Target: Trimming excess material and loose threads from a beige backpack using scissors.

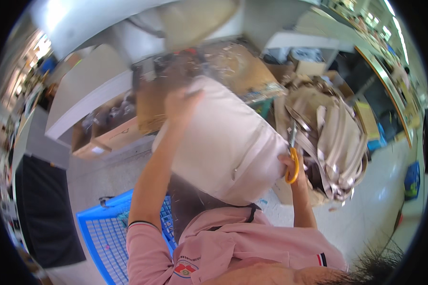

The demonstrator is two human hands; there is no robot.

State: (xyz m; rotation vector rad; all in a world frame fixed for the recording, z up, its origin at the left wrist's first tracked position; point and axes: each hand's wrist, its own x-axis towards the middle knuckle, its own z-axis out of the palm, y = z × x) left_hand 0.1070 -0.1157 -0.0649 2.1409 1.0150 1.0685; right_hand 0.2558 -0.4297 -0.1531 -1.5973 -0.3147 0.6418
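A large pale beige fabric bag (214, 133) with a zipper and a metal pull near its lower side lies tilted over my lap. At its far left edge is my left hand (180, 105), smeared by motion, closed on the fabric. My right hand (289, 164) is at the bag's right end, with scissors (294, 166) in it. Their orange handles hang round my fingers, and the metal blades point away from me. Some fingers of that hand are hidden behind the handles, so whether they also grip the bag I cannot tell.
A heap of beige zippered pieces (325, 133) fills a cardboard box at the right. Ahead stands a worn brown work surface (233, 61) strewn with scraps. A blue plastic basket (104, 228) sits at my left, below a cardboard box (111, 137) on a shelf.
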